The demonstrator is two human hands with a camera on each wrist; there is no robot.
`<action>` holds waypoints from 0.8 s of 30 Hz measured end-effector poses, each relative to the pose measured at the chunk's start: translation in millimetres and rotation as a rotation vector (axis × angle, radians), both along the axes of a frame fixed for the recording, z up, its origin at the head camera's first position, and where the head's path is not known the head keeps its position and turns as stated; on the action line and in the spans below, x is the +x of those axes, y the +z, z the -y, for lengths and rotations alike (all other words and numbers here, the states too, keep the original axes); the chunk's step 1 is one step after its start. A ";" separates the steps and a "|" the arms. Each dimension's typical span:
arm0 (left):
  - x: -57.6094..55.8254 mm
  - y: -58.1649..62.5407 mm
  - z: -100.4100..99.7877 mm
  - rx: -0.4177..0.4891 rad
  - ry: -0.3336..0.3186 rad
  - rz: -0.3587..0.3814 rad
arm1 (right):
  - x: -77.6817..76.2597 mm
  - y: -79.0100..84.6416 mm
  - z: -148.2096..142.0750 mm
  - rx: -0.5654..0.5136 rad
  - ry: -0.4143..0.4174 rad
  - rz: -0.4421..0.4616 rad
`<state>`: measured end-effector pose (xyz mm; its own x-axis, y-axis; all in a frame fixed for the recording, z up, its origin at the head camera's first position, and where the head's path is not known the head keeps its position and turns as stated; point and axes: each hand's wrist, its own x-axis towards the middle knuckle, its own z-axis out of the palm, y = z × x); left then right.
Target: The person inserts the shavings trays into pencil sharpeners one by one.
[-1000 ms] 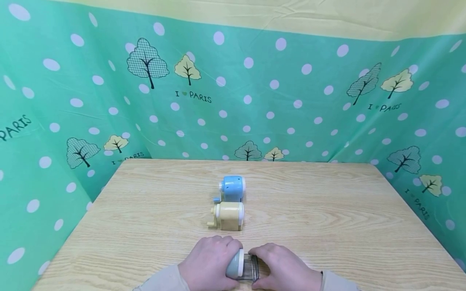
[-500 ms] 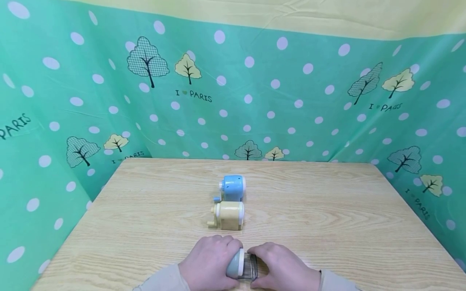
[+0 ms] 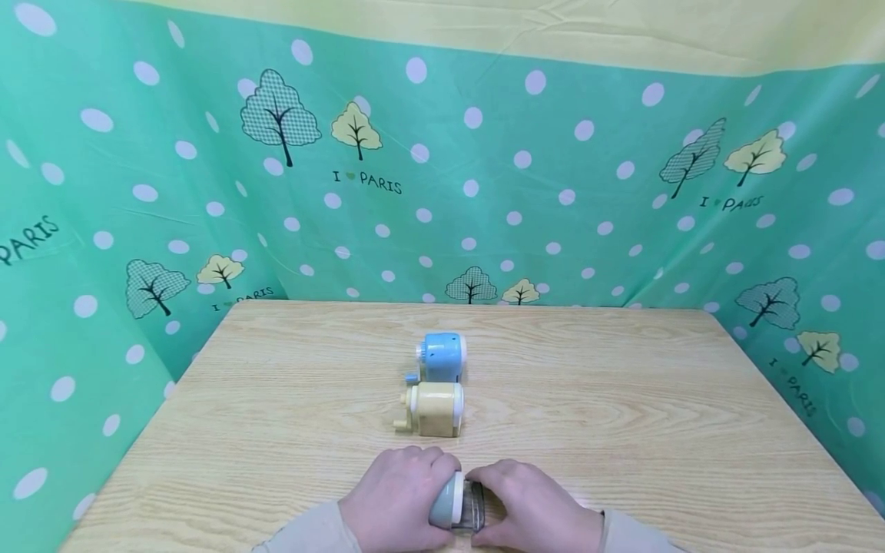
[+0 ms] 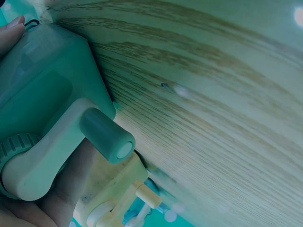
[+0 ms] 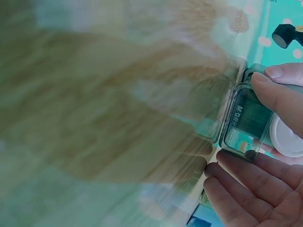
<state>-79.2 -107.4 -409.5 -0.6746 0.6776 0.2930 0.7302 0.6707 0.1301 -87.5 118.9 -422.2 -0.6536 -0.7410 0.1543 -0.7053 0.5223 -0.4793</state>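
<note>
A grey-green crank pencil sharpener (image 3: 444,507) lies at the near middle of the table. My left hand (image 3: 396,499) grips its body from the left. My right hand (image 3: 541,503) pinches the clear shavings drawer (image 3: 473,507), which sticks partly out of the sharpener's right side. In the right wrist view, thumb and fingers hold opposite edges of the drawer (image 5: 246,120), with small lettering on its face. The left wrist view has the sharpener's crank handle (image 4: 106,135) close up. The left hand covers most of the body in the head view.
Behind the hands stands a yellow crank sharpener (image 3: 437,409), its crank pointing left. A blue one (image 3: 444,355) stands just beyond it. The wood-grain table (image 3: 622,384) ends at a green dotted cloth (image 3: 470,215) along the back and sides.
My right hand has moved slightly left, and the clear drawer now sits deeper in the sharpener. The left hand and the other two sharpeners have stayed put.
</note>
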 end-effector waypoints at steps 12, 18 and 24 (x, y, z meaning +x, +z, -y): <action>-0.1 -0.3 -0.6 0.005 -0.005 -0.004 | 0.2 -1.6 3.3 -0.028 0.010 -0.031; -0.7 -1.5 -0.4 0.015 -0.014 -0.011 | -0.3 -2.9 5.4 -0.045 0.022 -0.039; -0.4 -1.7 -0.3 0.030 -0.022 -0.033 | -1.4 -3.0 7.9 -0.050 0.034 -0.020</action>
